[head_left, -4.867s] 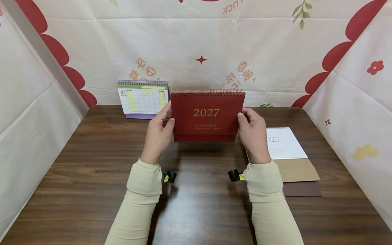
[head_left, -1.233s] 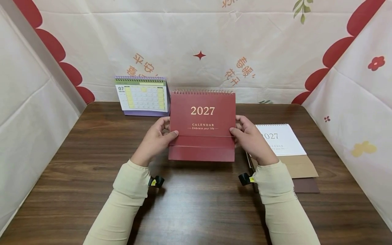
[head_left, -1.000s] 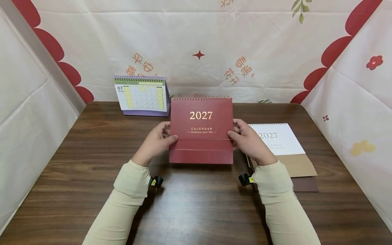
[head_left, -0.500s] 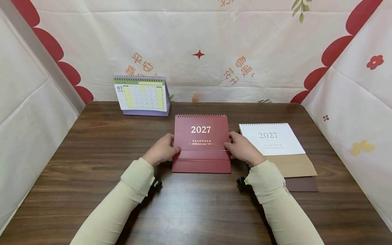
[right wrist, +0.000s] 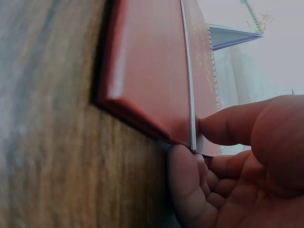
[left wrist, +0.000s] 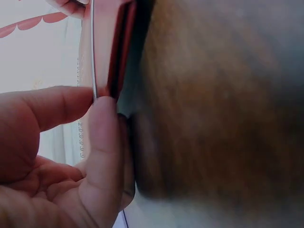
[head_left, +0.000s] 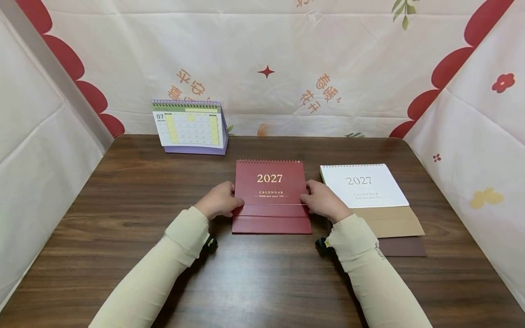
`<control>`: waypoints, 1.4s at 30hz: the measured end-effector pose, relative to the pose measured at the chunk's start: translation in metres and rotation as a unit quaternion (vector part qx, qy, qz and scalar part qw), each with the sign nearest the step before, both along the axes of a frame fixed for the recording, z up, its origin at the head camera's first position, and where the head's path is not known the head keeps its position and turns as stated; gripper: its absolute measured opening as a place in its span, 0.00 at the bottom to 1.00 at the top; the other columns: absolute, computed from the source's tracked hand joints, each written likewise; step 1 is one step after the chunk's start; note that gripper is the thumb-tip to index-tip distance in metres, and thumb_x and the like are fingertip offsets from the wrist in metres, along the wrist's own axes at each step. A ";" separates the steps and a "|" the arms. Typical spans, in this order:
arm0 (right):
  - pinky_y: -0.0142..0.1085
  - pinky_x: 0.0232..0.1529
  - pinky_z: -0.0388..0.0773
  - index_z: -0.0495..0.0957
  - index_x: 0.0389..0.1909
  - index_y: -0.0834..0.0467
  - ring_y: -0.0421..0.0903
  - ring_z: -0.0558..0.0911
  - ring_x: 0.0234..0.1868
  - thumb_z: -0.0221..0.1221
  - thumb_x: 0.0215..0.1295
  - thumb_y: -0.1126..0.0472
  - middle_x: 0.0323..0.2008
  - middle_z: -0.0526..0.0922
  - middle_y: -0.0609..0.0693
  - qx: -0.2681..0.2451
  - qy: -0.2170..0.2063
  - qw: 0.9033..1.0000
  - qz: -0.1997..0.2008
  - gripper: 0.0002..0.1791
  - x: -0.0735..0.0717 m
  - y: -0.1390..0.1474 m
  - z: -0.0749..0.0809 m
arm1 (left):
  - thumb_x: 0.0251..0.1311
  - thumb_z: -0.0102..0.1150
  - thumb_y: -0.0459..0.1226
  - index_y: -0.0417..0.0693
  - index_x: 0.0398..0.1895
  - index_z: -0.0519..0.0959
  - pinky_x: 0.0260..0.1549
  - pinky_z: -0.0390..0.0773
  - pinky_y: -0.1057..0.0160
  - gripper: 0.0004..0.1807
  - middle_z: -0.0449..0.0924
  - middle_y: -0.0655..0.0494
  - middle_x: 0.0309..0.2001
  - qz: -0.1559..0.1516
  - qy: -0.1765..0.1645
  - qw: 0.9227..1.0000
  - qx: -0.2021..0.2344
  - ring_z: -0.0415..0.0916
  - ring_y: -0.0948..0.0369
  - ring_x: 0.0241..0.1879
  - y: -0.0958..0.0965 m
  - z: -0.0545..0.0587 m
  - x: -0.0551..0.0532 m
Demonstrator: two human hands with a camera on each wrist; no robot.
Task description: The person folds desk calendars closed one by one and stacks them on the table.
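A dark red spiral-bound 2027 desk calendar [head_left: 270,187] lies low at the middle of the table, its coil toward the back wall. My left hand [head_left: 220,200] pinches its left edge, thumb on the cover and fingers beneath. On the opposite edge my right hand [head_left: 326,200] holds it the same way. In the left wrist view the thumb and fingers [left wrist: 102,137] meet at the edge of the calendar [left wrist: 104,47]. The right wrist view has the thumb [right wrist: 232,123] against the calendar's pages, with the red base [right wrist: 147,71] folded out close over the wood.
A purple-based calendar [head_left: 190,127] showing 07 stands upright at the back left. Right of the red calendar lies a white 2027 calendar [head_left: 365,184] on a tan base [head_left: 389,222], with a brown flat piece [head_left: 404,247] under it. A printed cloth [head_left: 266,41] encloses the table.
Both hands have lowered the red calendar from upright in the air down to the tabletop, tilting it back flatter and bringing it nearer. The other two calendars have stayed put.
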State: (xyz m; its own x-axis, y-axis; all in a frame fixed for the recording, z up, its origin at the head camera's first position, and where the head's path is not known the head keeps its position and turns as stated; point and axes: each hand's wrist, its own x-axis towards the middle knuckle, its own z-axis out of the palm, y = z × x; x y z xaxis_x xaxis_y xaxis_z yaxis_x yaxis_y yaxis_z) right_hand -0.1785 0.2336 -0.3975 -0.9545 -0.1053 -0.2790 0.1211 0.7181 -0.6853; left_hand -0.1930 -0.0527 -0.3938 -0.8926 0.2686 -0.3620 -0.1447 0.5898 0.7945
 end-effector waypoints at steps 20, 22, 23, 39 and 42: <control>0.35 0.27 0.76 0.70 0.43 0.66 0.45 0.77 0.24 0.52 0.69 0.65 0.30 0.75 0.55 0.019 0.019 1.000 0.002 0.08 -0.001 0.000 -0.003 | 0.55 0.61 0.31 0.39 0.26 0.76 0.18 0.71 0.67 0.05 0.75 0.52 0.24 -0.014 0.046 0.997 -0.066 0.70 0.61 0.20 -0.001 -0.002 0.001; 0.36 0.27 0.75 0.69 0.42 0.65 0.44 0.77 0.24 0.52 0.70 0.65 0.29 0.74 0.55 0.026 0.020 0.999 0.006 0.07 0.000 0.000 -0.003 | 0.55 0.62 0.33 0.39 0.30 0.75 0.20 0.73 0.67 0.07 0.76 0.50 0.27 -0.013 0.051 0.996 -0.070 0.72 0.60 0.22 -0.001 -0.003 0.002; 0.36 0.27 0.75 0.69 0.42 0.65 0.44 0.76 0.24 0.51 0.70 0.65 0.28 0.74 0.55 0.030 0.020 0.999 0.007 0.07 0.000 0.000 -0.004 | 0.56 0.63 0.33 0.39 0.32 0.74 0.21 0.73 0.66 0.08 0.77 0.49 0.29 -0.013 0.054 0.996 -0.072 0.73 0.59 0.23 -0.001 -0.003 0.002; 0.36 0.30 0.79 0.69 0.48 0.66 0.45 0.80 0.29 0.53 0.72 0.63 0.35 0.75 0.57 0.022 0.006 1.000 0.007 0.11 0.002 0.001 -0.001 | 0.58 0.66 0.34 0.38 0.38 0.70 0.23 0.80 0.64 0.14 0.75 0.45 0.36 -0.010 0.030 0.998 -0.054 0.77 0.58 0.25 -0.002 -0.004 0.001; 0.37 0.31 0.80 0.69 0.51 0.67 0.46 0.79 0.30 0.53 0.73 0.63 0.36 0.74 0.57 0.009 0.000 1.000 0.007 0.13 0.002 0.001 -0.001 | 0.59 0.66 0.37 0.39 0.38 0.70 0.24 0.77 0.64 0.15 0.76 0.46 0.34 -0.028 0.048 0.995 -0.078 0.75 0.58 0.25 -0.004 -0.005 0.000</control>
